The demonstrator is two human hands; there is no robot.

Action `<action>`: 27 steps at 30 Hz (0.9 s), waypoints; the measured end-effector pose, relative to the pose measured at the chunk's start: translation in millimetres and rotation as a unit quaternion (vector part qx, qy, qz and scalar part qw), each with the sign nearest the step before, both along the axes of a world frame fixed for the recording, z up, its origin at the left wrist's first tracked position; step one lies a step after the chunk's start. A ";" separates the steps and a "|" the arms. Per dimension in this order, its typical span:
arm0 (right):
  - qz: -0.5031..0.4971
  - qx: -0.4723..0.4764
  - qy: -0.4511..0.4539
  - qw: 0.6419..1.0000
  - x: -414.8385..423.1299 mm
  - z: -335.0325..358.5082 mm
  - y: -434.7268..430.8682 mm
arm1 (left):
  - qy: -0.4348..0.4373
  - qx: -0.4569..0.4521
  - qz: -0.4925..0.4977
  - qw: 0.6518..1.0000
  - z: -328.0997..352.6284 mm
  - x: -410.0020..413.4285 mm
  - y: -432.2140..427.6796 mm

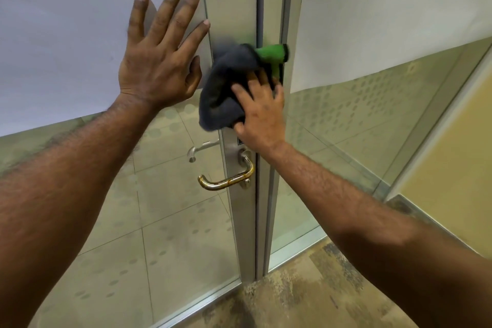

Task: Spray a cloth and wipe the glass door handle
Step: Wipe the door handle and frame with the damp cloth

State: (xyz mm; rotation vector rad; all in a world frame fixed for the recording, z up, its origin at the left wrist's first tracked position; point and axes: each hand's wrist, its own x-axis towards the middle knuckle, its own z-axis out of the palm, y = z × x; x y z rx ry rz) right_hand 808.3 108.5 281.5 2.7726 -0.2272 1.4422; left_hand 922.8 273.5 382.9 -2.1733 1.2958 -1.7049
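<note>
A: On the frosted glass door (66,34), left hand (157,61) lies flat, fingers spread, holding nothing.

B: Yep. Right hand (262,114) bunches a soft grey cloth (226,82) plus a green spray nozzle (274,54) against the metal frame (231,8). Curved, shiny handle (226,181) sits at 6 o'clock from it, untouched.
</note>
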 end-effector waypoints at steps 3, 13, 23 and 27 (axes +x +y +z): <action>0.061 -0.136 0.099 0.984 -10.6 -29.3 -10.9 | -0.013 -0.008 -0.009 1.000 -0.7 -0.8 0.0; -0.009 0.045 0.044 0.998 -17.7 -19.5 -16.8 | -0.014 -0.005 -0.001 1.000 -1.0 1.5 -0.3; 0.052 -0.145 0.155 0.976 -18.6 -41.1 -13.9 | -0.003 -0.010 -0.006 1.000 -1.3 -0.6 1.2; -0.009 -0.137 0.196 0.971 -38.5 -66.8 -35.8 | 0.009 -0.001 0.000 1.000 0.0 -3.7 1.7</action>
